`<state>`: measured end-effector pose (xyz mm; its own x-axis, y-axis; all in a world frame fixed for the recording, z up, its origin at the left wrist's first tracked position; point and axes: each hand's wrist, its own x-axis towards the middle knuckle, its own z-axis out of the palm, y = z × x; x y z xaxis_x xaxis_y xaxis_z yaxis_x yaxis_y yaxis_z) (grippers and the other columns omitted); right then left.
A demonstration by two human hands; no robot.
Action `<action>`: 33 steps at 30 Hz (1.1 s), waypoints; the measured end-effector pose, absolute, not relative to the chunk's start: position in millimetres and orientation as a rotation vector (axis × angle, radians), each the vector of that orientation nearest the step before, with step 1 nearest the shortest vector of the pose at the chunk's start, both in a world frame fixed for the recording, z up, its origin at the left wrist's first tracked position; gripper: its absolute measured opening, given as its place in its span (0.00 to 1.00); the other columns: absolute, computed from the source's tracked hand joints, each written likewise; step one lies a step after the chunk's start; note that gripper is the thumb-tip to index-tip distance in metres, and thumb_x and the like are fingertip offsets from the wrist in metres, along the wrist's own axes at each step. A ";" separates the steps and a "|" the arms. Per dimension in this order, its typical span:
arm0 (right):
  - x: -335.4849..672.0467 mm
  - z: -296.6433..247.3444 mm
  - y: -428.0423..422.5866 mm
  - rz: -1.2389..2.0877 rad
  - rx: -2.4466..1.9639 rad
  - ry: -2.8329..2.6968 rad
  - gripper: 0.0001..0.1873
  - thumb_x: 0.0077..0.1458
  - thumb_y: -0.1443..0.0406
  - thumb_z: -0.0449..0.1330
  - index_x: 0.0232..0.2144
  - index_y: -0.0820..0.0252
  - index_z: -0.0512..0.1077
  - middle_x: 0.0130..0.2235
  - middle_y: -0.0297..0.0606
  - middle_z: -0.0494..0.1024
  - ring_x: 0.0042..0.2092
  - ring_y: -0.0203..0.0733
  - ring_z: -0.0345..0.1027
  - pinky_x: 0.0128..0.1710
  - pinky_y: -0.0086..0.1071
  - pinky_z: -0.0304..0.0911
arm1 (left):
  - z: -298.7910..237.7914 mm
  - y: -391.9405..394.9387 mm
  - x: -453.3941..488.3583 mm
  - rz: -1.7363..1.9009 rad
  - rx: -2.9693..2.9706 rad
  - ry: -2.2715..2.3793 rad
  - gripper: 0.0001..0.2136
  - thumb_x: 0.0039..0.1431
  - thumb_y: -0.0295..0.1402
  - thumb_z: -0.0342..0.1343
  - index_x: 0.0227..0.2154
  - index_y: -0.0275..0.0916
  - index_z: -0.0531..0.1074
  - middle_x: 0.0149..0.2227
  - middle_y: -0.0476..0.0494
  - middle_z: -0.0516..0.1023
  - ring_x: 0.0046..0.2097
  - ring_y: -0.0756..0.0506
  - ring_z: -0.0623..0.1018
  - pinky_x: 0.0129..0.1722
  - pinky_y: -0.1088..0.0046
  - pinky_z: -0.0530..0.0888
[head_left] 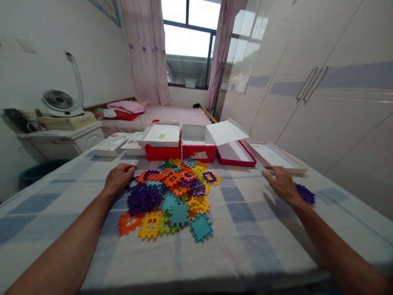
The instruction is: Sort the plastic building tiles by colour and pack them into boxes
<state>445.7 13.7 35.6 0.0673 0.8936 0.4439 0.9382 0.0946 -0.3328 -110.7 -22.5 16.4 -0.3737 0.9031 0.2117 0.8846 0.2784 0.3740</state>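
Resting left grip (119,178) beside multicoloured interlocking tiles (172,179), curling right grip (278,180) near pale shallow tray (274,156); not being able to tell if grasping. Possibly scattering tiles by nudging leftmost, or losing purple tile (305,194) right of right grip by sweeping wide.

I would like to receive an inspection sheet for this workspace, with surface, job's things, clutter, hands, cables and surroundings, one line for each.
Surface: plaid cloth over a table, softly wrinkled.
Job's things: heap of toothed plastic pieces in several colours; one purple piece lies apart, beside the right wrist.
Clutter: red boxes behind the heap, white boxes to their left, a shallow pale tray far right.
Hands: left hand at the heap's left edge, grip unclear; right hand near the pale tray, no piece seen in it.
Cables: a cord on the wall near the fan.
Surroundings: bed, window, wardrobe.
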 end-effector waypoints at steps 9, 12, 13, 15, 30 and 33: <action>276.6 19.1 14.3 0.328 -1.348 -2.218 0.21 0.58 0.60 0.53 0.52 0.61 0.69 0.53 0.47 0.72 0.55 0.48 0.63 0.55 0.43 0.57 | 12.7 -22.5 -113.1 0.808 1.756 2.431 0.20 0.53 0.39 0.45 0.39 0.37 0.78 0.44 0.39 0.80 0.44 0.41 0.78 0.44 0.70 0.73; 268.7 6.2 12.7 0.273 -1.371 -2.224 0.20 0.58 0.59 0.53 0.50 0.60 0.71 0.50 0.47 0.73 0.53 0.49 0.64 0.52 0.43 0.57 | 13.1 -22.6 -110.4 0.829 1.717 2.447 0.19 0.53 0.38 0.45 0.39 0.39 0.79 0.44 0.41 0.80 0.45 0.41 0.78 0.45 0.70 0.73; 270.0 3.4 12.6 0.248 -1.379 -2.202 0.20 0.57 0.59 0.54 0.49 0.60 0.71 0.48 0.47 0.73 0.51 0.49 0.64 0.51 0.43 0.58 | 12.9 -22.2 -109.8 0.829 1.713 2.456 0.19 0.53 0.38 0.45 0.38 0.40 0.79 0.44 0.42 0.80 0.46 0.41 0.77 0.46 0.70 0.72; 274.9 0.8 12.5 0.198 -1.367 -2.142 0.20 0.54 0.58 0.56 0.47 0.61 0.72 0.45 0.47 0.73 0.49 0.49 0.65 0.49 0.42 0.60 | 11.7 -20.8 -109.7 0.827 1.709 2.466 0.18 0.53 0.37 0.45 0.38 0.41 0.79 0.45 0.43 0.80 0.47 0.42 0.77 0.47 0.70 0.72; 258.4 43.1 -32.0 0.789 -1.323 -2.022 0.19 0.52 0.49 0.56 0.31 0.58 0.71 0.26 0.33 0.71 0.30 0.39 0.66 0.29 0.31 0.60 | 5.9 -17.3 -112.4 0.825 1.763 2.458 0.19 0.54 0.37 0.45 0.39 0.39 0.79 0.46 0.42 0.79 0.48 0.43 0.77 0.48 0.72 0.71; 246.9 40.1 -37.8 0.704 -1.380 -2.098 0.22 0.50 0.49 0.59 0.40 0.59 0.72 0.32 0.37 0.75 0.35 0.42 0.68 0.32 0.33 0.61 | 6.0 -17.3 -112.9 0.814 1.767 2.461 0.19 0.54 0.37 0.45 0.40 0.39 0.79 0.46 0.41 0.79 0.48 0.42 0.77 0.48 0.72 0.71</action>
